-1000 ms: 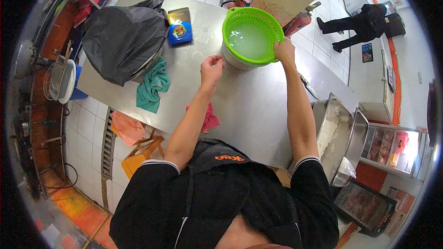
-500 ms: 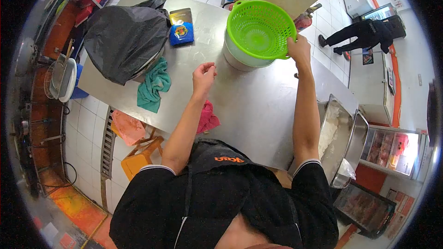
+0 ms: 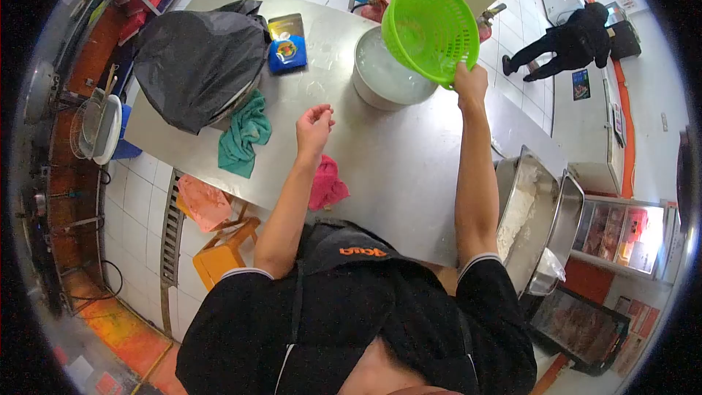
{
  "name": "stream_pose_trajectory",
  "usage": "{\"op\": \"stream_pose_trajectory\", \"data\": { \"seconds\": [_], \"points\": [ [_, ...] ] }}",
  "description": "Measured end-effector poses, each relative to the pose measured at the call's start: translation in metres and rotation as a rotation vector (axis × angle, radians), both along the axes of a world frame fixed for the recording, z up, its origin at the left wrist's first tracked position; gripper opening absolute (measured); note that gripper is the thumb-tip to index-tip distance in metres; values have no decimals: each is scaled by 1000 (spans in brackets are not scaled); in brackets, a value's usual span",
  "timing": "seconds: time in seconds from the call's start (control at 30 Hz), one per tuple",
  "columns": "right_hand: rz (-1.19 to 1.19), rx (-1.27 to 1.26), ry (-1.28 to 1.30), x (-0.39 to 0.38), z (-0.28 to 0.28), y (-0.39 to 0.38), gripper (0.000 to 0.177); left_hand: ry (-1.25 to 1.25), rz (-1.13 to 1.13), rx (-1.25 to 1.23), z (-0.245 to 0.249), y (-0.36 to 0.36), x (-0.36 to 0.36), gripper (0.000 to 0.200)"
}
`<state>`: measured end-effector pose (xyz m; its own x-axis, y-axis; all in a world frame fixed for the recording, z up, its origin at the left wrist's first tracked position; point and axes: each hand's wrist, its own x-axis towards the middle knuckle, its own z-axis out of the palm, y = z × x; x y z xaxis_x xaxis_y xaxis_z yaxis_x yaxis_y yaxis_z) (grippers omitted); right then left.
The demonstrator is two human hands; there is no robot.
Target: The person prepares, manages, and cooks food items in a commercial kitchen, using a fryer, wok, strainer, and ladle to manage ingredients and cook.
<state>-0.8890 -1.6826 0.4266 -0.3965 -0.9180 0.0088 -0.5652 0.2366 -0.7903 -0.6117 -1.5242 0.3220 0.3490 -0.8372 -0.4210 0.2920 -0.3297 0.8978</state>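
The right hand (image 3: 470, 84) is closed on the rim of the green colander (image 3: 431, 25), at the lower right part of this rim. From this grip, the colander extends toward 11 o'clock. It is tilted, and its lower left side hangs over the metal pot (image 3: 384, 91), which stands on the steel table (image 3: 387, 183). The pot is at about 9 to 10 o'clock from the right hand and contains a cloudy, whitish liquid (image 3: 380, 62). Whether the colander touches the pot cannot be told.

The left hand (image 3: 314, 128) is well apart from the colander, above the table, with its fingers bent and near to each other. If something small is between them, the picture does not show it clearly. From this hand, the pot is at 2 o'clock, the blue and gold pouch (image 3: 287, 44) at 11 o'clock, the black plastic sheet (image 3: 197, 62) over a round container at 10 o'clock, the teal cloth (image 3: 245, 135) at 9 o'clock, and the pink cloth (image 3: 329, 184) near 6 o'clock.

The metal trays (image 3: 530, 223), one with white powder, are at 5 o'clock from the right hand. Another person (image 3: 574, 44), in dark clothes, is farther away at 2 o'clock.
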Motion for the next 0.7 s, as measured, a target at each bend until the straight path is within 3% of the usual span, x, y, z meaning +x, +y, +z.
{"op": "stream_pose_trajectory", "data": {
  "seconds": [0.2,0.3,0.33,0.37,0.43,0.5,0.57,0.63,0.7],
  "points": [
    [-12,-61,39,-20,-28,-20,30,15,26,-3,5,2,0,20],
    [10,9,29,5,34,10,28,28,2,-43,4,4,3,20],
    [27,-58,-138,-7,17,-1,27,27,6,-37,6,3,3,20],
    [29,-58,-135,-15,12,-7,27,29,12,-28,7,4,1,20],
    [61,-164,-592,-18,10,-8,26,35,29,-20,9,6,0,19],
    [75,-188,-628,-9,1,-2,26,34,37,-19,10,6,1,19],
    [74,-64,44,-4,0,4,28,22,-16,-1,8,6,0,20],
    [96,-68,128,-13,-20,-9,29,14,-15,-11,15,6,0,20],
    [13,-82,-332,-13,-33,-7,29,9,-6,7,14,12,3,20]
  ]
}}
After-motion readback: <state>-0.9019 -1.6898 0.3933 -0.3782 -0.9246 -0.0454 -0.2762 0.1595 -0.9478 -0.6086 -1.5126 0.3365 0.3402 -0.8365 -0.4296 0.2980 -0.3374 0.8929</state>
